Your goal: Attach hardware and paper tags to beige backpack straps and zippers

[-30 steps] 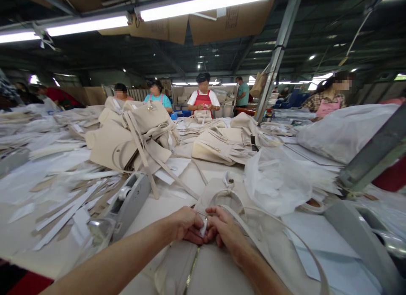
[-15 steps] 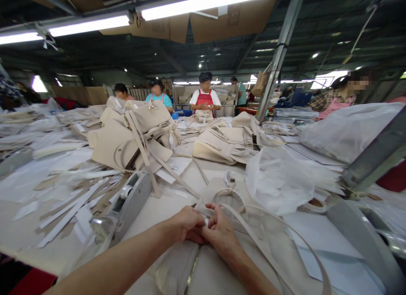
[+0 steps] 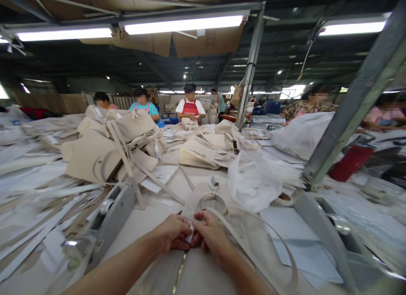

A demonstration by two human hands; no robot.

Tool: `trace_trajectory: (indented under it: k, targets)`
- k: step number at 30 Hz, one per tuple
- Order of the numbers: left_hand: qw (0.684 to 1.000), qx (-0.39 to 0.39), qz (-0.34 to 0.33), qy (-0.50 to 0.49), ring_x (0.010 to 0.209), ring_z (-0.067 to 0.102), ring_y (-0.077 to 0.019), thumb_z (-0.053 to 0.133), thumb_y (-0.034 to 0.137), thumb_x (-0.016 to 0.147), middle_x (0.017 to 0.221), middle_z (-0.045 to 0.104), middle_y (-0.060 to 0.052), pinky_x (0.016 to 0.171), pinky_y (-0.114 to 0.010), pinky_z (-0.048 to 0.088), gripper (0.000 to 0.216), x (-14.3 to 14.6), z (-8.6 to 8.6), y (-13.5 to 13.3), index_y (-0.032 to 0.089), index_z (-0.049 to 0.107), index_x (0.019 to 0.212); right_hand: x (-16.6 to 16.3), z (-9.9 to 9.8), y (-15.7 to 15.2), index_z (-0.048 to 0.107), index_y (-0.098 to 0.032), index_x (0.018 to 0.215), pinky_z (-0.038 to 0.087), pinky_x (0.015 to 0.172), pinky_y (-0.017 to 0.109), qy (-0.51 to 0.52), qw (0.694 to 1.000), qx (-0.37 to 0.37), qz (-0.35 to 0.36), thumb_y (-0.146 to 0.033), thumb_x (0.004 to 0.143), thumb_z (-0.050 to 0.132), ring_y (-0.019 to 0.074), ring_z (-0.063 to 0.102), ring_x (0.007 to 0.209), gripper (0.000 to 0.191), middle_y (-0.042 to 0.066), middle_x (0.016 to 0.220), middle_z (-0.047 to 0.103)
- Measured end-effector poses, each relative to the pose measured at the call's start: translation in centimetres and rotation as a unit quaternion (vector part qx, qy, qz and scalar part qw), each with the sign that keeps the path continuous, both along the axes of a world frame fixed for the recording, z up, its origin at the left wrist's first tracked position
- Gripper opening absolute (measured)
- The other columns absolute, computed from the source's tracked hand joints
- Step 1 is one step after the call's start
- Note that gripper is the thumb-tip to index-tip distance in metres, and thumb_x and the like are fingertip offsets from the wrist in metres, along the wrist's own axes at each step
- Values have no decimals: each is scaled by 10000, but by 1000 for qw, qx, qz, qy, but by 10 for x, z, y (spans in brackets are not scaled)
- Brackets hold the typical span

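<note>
On bag (image 3: 203,269), both hands (image 3: 190,235) pinching tape (image 3: 190,238)

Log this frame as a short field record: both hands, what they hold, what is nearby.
left hand: fingers pinched on a small white strip, resting on the bag
right hand: pinching the same strip from the other side, touching the left hand
bag under hands: cream bag lying flat, brass edge toward the camera
strap: cream strap looping to the right of the hands
tape dispenser: grey tape dispenser, left of the hands
plastic: crumpled clear plastic bag behind the strap
background: pile of cream bags; other people at the far end
</note>
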State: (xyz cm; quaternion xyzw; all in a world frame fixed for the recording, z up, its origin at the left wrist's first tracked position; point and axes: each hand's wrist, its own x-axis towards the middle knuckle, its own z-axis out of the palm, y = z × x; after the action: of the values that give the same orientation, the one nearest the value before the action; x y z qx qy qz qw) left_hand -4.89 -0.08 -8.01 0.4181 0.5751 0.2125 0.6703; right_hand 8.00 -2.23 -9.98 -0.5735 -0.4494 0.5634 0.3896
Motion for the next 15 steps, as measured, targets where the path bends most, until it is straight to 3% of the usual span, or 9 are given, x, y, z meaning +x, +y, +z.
trace_trajectory:
  k: [4, 9, 13, 15]
  targets:
    - [1000, -4, -1, -2, 517, 614, -128, 670, 94, 508, 586, 682, -36, 456, -194, 473, 194, 0, -1, 0, 169, 554, 644, -2, -6, 4, 479, -161, 1002, 215, 319, 170, -25, 1000, 14, 3, -183, 788, 561, 84, 427, 301, 231, -115, 374, 494]
    - [1000, 8, -6, 0, 513, 605, -117, 646, 90, 498, 593, 690, -41, 437, -177, 433, 155, 4, 1, -3, 158, 580, 620, -4, -5, 8, 468, -144, 1062, 236, 321, 153, -30, 1000, 10, -2, -124, 788, 553, 59, 367, 285, 287, -145, 385, 443]
    - [998, 37, -44, 0, 428, 519, -85, 719, 213, 507, 463, 585, 24, 383, -152, 338, 219, 3, -7, -5, 185, 511, 569, -2, 7, -4, 476, -131, 1178, 351, 338, 176, -12, 1000, -15, -5, -131, 769, 549, 98, 496, 340, 415, -102, 505, 527]
    - [998, 58, -24, -15, 386, 467, -80, 740, 270, 466, 424, 551, 29, 346, -153, 266, 289, 0, -18, 1, 199, 471, 544, 14, 18, -18, 498, -157, 1215, 411, 367, 192, 9, 1000, 24, 8, -176, 735, 594, 120, 579, 444, 490, -58, 628, 589]
